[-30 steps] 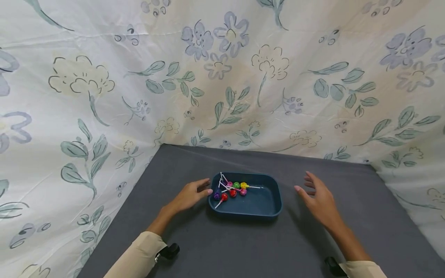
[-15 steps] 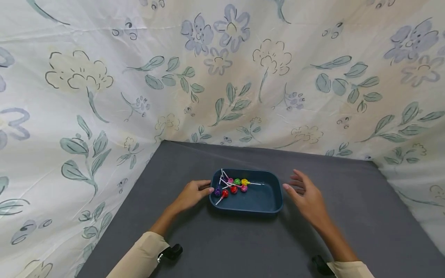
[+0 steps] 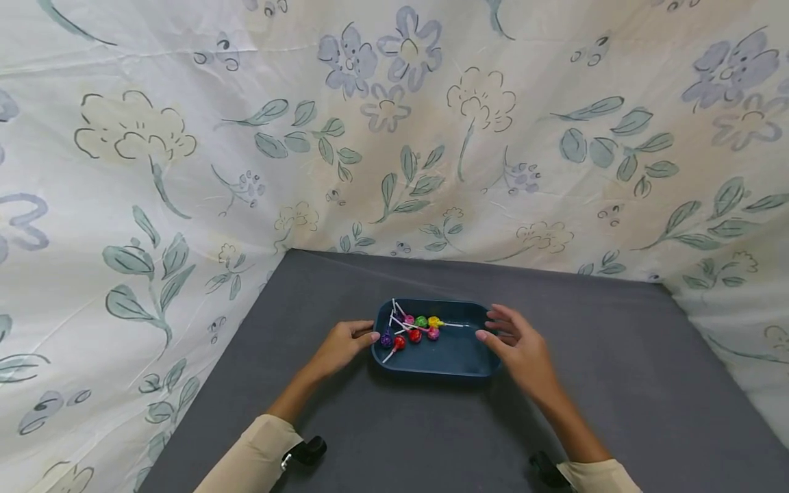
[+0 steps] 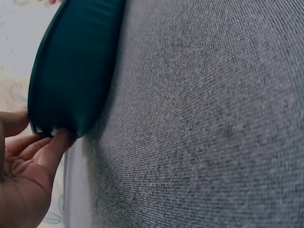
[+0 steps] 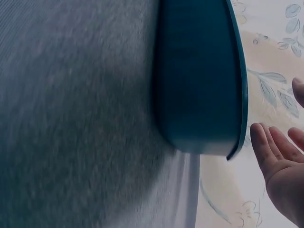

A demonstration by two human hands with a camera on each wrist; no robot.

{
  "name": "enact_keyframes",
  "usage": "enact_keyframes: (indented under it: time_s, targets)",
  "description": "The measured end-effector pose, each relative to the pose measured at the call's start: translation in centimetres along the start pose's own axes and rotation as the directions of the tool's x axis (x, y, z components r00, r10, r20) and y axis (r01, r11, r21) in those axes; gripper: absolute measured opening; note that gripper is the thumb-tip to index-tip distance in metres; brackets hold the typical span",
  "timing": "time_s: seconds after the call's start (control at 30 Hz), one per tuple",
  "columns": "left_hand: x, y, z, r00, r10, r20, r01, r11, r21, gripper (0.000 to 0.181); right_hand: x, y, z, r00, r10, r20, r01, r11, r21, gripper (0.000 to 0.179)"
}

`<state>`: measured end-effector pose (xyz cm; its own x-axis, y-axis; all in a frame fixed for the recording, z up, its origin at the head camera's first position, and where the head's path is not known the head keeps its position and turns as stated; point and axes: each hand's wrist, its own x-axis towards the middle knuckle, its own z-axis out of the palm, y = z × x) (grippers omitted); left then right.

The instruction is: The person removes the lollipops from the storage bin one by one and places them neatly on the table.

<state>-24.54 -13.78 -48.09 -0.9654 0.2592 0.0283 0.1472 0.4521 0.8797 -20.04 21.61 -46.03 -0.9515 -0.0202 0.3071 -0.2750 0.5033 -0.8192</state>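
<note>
A dark blue rectangular tray sits on the grey cloth. Several lollipops in purple, red, pink, green and yellow lie bunched in its left half, their white sticks pointing various ways. At the tray's left end, my left hand pinches the rim, thumb on top; in the left wrist view its fingers press the outer wall. My right hand hovers at the right end with thumb and fingers spread, the thumb over the rim. The right wrist view shows a gap between its fingers and the tray wall.
Grey cloth covers the flat surface around the tray. A floral-patterned sheet hangs behind and at both sides. Dark wrist-worn devices sit at both cuffs.
My right hand has moved left, from well clear of the tray to its right end. My left hand stays at the left end. The tray and lollipops keep their places.
</note>
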Motion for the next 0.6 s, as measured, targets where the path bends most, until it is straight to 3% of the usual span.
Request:
enact_keyframes:
  time_s: [0.37, 0.6]
  targets:
    - [0.1, -0.2, 0.0, 1.0, 0.013, -0.028, -0.013, 1.0, 0.002, 0.038, 1.0, -0.9, 2.4, 1.0, -0.008, -0.01, 0.009, 0.998, 0.06, 0.057]
    - [-0.1, -0.3, 0.2, 1.0, 0.017, -0.022, -0.017, 1.0, 0.01, 0.038, 1.4, -1.2, 3.7, 0.999, 0.035, 0.006, -0.035, 0.998, 0.058, 0.056]
